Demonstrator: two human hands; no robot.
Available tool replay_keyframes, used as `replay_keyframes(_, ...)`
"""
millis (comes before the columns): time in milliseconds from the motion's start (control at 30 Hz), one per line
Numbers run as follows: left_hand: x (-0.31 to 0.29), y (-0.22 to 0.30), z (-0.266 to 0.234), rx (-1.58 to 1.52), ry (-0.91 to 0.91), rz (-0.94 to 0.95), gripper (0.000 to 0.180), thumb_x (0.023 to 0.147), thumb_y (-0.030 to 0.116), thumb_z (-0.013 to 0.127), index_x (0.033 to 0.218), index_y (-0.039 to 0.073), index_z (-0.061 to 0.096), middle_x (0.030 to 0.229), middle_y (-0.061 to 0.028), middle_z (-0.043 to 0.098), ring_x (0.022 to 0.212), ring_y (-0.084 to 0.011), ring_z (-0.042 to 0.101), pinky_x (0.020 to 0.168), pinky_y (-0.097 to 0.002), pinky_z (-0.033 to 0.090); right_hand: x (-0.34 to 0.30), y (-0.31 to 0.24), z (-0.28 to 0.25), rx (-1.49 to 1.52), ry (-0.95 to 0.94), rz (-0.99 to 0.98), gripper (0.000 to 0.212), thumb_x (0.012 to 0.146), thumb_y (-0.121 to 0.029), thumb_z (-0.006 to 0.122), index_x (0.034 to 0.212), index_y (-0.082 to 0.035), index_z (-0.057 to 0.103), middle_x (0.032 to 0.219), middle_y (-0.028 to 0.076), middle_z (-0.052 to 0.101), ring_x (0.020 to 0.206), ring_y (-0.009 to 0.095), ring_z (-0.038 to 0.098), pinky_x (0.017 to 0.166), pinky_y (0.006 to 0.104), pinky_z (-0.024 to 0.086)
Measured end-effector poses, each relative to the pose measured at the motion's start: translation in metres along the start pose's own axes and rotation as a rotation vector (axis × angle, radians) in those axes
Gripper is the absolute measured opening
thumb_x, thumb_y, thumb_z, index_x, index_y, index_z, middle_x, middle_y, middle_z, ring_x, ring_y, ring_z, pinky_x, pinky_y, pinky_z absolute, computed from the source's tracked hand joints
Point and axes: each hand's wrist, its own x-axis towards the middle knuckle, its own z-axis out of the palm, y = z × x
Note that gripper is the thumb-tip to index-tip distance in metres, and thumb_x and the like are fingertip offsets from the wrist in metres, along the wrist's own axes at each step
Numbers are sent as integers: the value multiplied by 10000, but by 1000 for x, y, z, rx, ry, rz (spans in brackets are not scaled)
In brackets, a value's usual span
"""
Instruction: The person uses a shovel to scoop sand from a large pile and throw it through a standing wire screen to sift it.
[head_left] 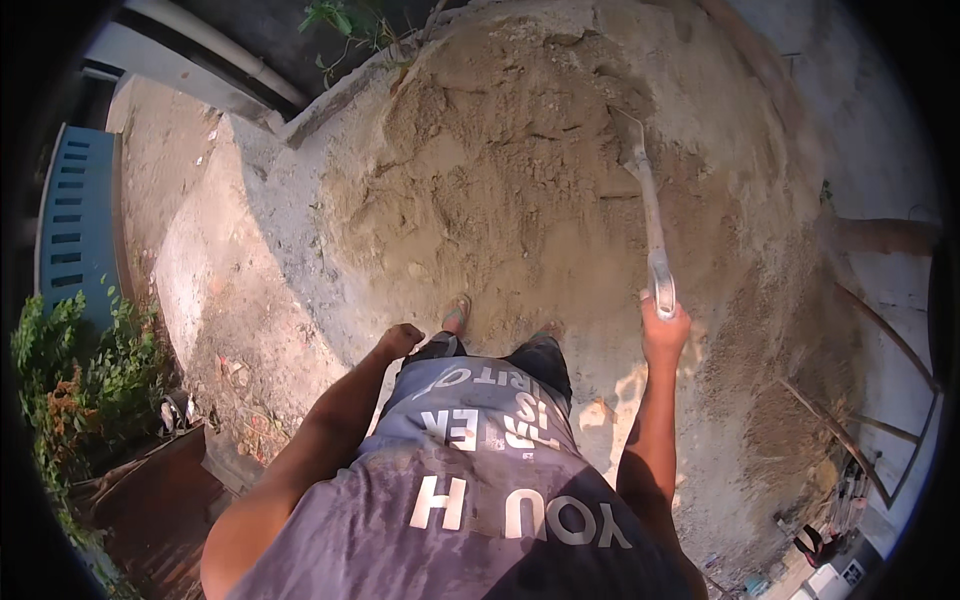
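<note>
A shovel (652, 212) with a pale shaft and a looped handle stands out ahead of me on the right. My right hand (664, 328) is closed round its handle, with the arm stretched forward. The shovel's far end meets a heap of loose brown sand or soil (500, 165), and most of the blade is hard to make out there. Beside my left hip, my left hand (402, 340) hangs with its fingers curled in and nothing showing in them. My feet stand at the near edge of the heap.
A blue slotted panel (75, 215) and leafy plants (85, 375) stand at the left. A low concrete edge (340, 105) runs behind the heap. Wooden poles (840, 425) lean by the wall at the right. Rusty brown sheets (150, 520) lie at the lower left.
</note>
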Motion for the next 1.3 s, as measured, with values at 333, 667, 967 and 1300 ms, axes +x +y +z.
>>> replay_keyframes(333, 90, -86, -60, -288, -24, 118, 195, 856, 220, 552, 940, 65, 637, 902, -78, 661, 723, -189, 622, 625, -322, 504, -88, -160, -12, 219, 89, 95, 332, 772, -301, 749, 793, 1, 611, 571, 10, 523, 483, 96, 492, 451, 260, 378)
replay_keyframes(667, 157, 225, -50, -1203, -549, -188, 657, 905, 610, 414, 1215, 33, 466, 1128, -119, 570, 935, -268, 579, 801, -415, 497, -212, -160, -19, 519, 111, 268, 465, 648, -360, 837, 807, 4, 596, 638, 1, 551, 497, 73, 498, 458, 197, 384)
replay_keyframes(967, 225, 141, -12, -1939, -267, -357, 551, 923, 573, 384, 1168, 80, 403, 932, -141, 503, 778, -282, 522, 654, -447, 479, -341, -64, -23, 875, 135, 355, 517, 751, -441, 751, 828, 25, 543, 505, 19, 454, 402, 110, 448, 386, 242, 365)
replay_keyframes(1300, 67, -66, -33, -1446, -16, -549, 345, 859, 344, 592, 1042, 110, 416, 843, -128, 533, 742, -293, 554, 771, -467, 500, -511, 189, 107, 992, 325, 987, 325, 878, -402, 624, 809, -104, 513, 592, 17, 481, 492, 135, 504, 452, 272, 426)
